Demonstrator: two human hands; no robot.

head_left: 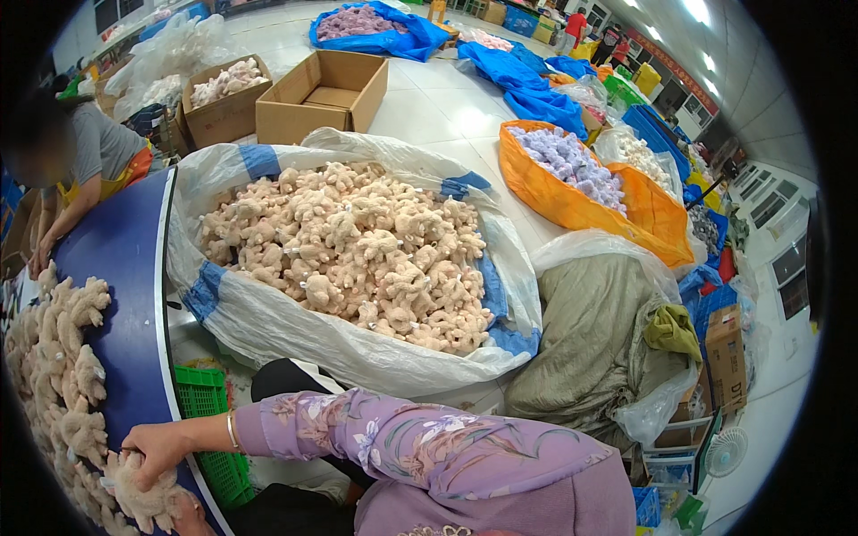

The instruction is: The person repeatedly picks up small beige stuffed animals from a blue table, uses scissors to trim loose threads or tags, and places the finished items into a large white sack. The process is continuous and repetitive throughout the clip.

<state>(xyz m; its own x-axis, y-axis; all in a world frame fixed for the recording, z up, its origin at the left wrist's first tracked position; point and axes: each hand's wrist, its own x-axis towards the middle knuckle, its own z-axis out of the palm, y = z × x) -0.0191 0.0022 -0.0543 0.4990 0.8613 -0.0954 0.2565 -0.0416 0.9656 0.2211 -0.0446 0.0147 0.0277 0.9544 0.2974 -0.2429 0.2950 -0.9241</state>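
Observation:
At the table's near edge, my right hand (159,454) pinches the upper side of a fluffy beige plush toy (143,498), its arm in a flowered purple sleeve crossing from the right. My left hand (190,516) grips the same toy from below; only part of it shows at the lower rim. A small white tag sticks out by the toy's side. Farther up the blue-topped table (134,268), more beige plush toys (67,357) lie in a loose heap along the left.
A large white woven sack (295,335) full of beige plush pieces (357,241) stands beside the table. Under the table edge sits a green crate (201,393). A co-worker (98,152) leans over the table's far end. Cardboard boxes (313,98) and an orange sack (643,219) stand beyond.

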